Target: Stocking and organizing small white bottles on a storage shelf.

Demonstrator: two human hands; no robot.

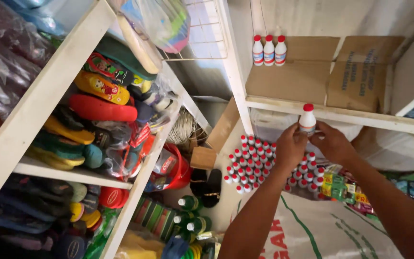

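Left hand [291, 146] closed around the lower left side of a small white bottle with a red cap [307, 119]; right hand [330, 144] pinches the same bottle from the right, fingers curled on its body. Bottle upright, held between both hands just in front of the edge of the white shelf [341, 115], red cap level with or slightly above the shelf board.

Far left of the hands: open shelving packed with flip-flops and sandals [102, 108] in red, yellow and green, some in clear wrap. Lower left: green bottles with white caps [190, 216] on the floor, a pair of dark slippers [207, 187] beside them.

Directly below the hands: a dense cluster of identical red-capped bottles [252, 163] standing in rows; the forearms cover part of it. Under that, a white woven sack with green stripes [322, 230].

Above and left of the hands: three matching bottles [268, 50] standing side by side at the back of the shelf, touching, on flattened cardboard [307, 72].

Right of the hands: colourful sachet packets [346, 187].

Judgement: the step in hand looks like lifting one bottle from the low cluster up to the shelf. Most of the stock is still below, so the work appears early. The next move would call for clearing the shelf lip, keeping the bottle vertical, and setting it near the three without knocking them.
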